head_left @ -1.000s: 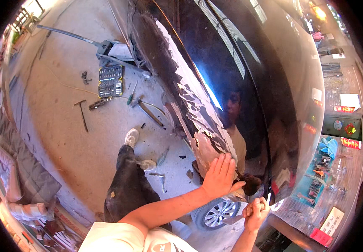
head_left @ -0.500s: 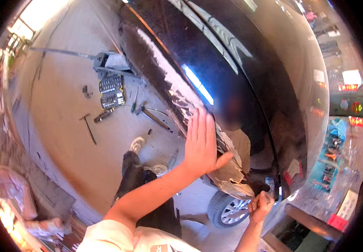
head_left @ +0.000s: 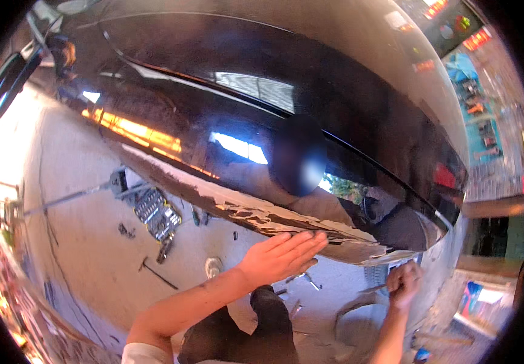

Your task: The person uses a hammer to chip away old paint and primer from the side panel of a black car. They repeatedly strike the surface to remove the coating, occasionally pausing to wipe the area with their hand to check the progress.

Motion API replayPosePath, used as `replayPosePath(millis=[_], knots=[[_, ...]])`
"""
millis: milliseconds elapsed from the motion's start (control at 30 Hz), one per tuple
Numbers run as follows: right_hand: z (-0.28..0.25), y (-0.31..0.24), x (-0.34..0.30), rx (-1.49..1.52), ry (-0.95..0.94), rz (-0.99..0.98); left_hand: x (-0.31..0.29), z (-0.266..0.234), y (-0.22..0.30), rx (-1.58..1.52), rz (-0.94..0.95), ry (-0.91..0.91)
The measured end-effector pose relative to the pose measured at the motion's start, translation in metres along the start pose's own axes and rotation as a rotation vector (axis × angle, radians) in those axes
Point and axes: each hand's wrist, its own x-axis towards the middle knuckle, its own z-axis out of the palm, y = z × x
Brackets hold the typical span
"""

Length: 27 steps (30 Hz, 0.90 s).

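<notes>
A glossy black car panel [head_left: 183, 115] fills the upper part of the view. Along its lower edge runs a pale strip of cracked, peeling coating [head_left: 243, 203], jagged and flaking. My left hand [head_left: 283, 258] lies against this edge, fingers stretched out and held together, nothing gripped. My right hand [head_left: 404, 282] is a closed fist just below the panel's right end. A thin dark sliver shows beside its fingers; whether the fist holds it, and what it is, I cannot make out.
On the floor at left lie an open socket set [head_left: 155, 212], a T-handle wrench [head_left: 158, 273] and a floor jack [head_left: 122, 182]. Beneath the panel is a screwdriver [head_left: 312, 281]. A side mirror [head_left: 4, 88] juts out far left. Tools hang on a blue board [head_left: 477, 103] at right.
My view has swung round, so the panel edge now runs flatter across it. My left hand has turned, its fingers now pointing right along the edge. The right hand stays closed.
</notes>
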Motion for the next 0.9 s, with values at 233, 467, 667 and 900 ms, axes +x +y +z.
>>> replayPosePath(millis=[233, 467, 667, 900], knots=[[0.065, 0.150, -0.080, -0.062, -0.061, 0.406, 0.021, -0.032, -0.049, 0.366, 0.391, -0.115], [0.005, 0.519, -0.110, -0.925, -0.233, 0.472, 0.018, -0.035, -0.082, 0.430, 0.536, 0.084], [0.028, 0.693, -0.125, -1.199, -0.557, 0.607, 0.033, -0.049, -0.061, 0.336, 0.426, -0.053], [0.075, 0.721, -0.145, -0.994, -0.113, 0.646, 0.038, -0.044, -0.031, 0.446, 0.491, 0.067]])
